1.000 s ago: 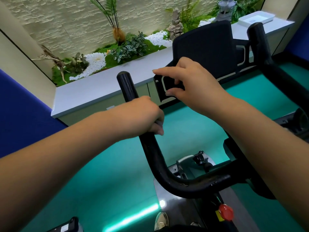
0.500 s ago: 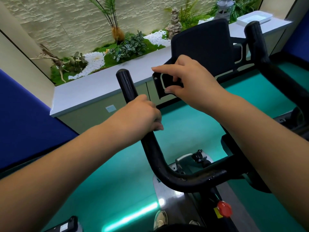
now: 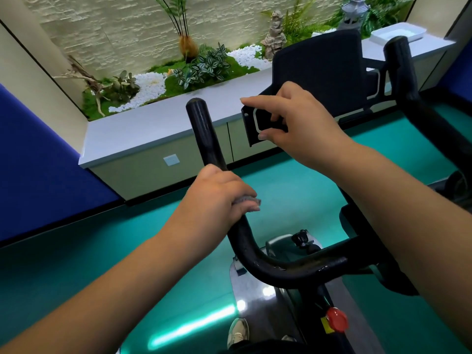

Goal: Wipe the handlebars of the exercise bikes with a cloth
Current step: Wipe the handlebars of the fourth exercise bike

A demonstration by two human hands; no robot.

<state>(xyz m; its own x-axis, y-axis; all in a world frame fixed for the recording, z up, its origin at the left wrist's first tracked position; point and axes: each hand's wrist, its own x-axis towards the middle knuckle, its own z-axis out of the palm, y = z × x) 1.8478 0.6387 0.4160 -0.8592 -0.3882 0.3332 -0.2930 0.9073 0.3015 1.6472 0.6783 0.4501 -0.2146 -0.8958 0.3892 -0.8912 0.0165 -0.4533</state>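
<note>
The left hand sits near and left, fingers curled tight in a fist, knuckles up, forearm running in from the lower left; the right hand is farther, index finger straight, thumb and other fingers pinching, forearm entering from the right.

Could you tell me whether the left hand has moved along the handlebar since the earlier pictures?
Yes. The left hand, gripping the cloth, slid down the handlebar, away from its tip, leaving more bare bar above.
</note>
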